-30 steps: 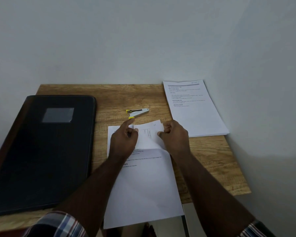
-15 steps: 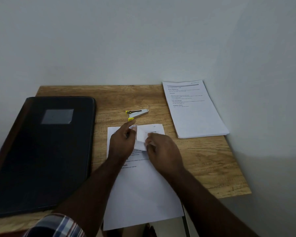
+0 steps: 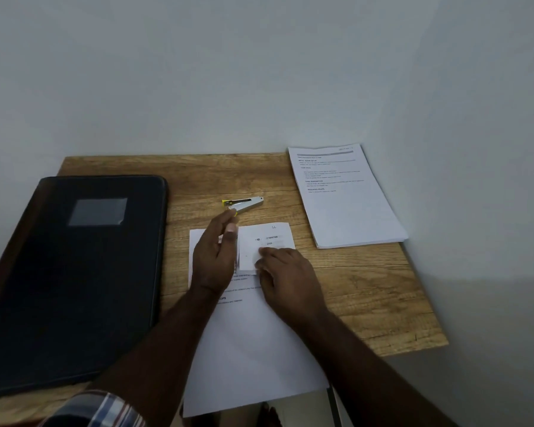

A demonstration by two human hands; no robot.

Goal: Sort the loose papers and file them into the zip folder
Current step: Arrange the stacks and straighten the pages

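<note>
A closed black zip folder (image 3: pixel 74 272) lies on the left of the wooden table (image 3: pixel 367 288). A printed sheet (image 3: pixel 253 349) lies in the middle and hangs over the front edge. On its top end sits a small white slip (image 3: pixel 270 238) with "ID" and numbers showing. My left hand (image 3: pixel 216 257) rests on the sheet's top left, fingers fairly straight, thumb at the slip's left edge. My right hand (image 3: pixel 287 278) presses its fingertips on the slip's lower part. A stack of printed papers (image 3: pixel 349 208) lies at the back right.
A small silver and yellow stapler (image 3: pixel 244 203) lies just beyond my left fingertips. White walls close the table at the back and right. Bare wood shows between the sheet and the stack.
My right hand moved left from the slip's right edge onto its lower part. The slip, raised and bent a second ago, now lies flat with its printed side up. My left hand stayed.
</note>
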